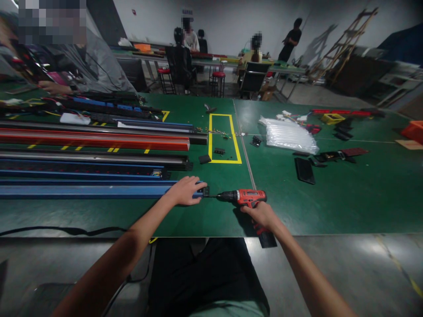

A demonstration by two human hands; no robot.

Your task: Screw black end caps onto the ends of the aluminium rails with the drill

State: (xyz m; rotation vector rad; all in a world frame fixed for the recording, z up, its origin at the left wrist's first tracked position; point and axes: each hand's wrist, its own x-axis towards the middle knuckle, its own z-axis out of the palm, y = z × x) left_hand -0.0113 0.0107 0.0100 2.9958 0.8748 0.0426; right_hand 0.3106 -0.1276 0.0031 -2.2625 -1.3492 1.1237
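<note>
My right hand (262, 215) is wrapped round the grip of a red and black cordless drill (253, 197). The drill points left, and its thin bit meets or nearly meets a black end cap (206, 191). That cap sits at the right end of a long blue rail (82, 192) lying flat near the table's front edge. Over the rail's end lies my left hand (186, 190), gripping it with fingers on the far side and thumb on the near side. Whether a screw is at the bit's tip is too small to tell.
More long rails, one of them red (132, 140), lie behind the blue one. Small screws (216, 131) are scattered around a yellow taped rectangle (226, 162). A phone (304, 170) and a clear plastic bundle (291, 135) lie right. A co-worker in grey (95, 61) stands across, left.
</note>
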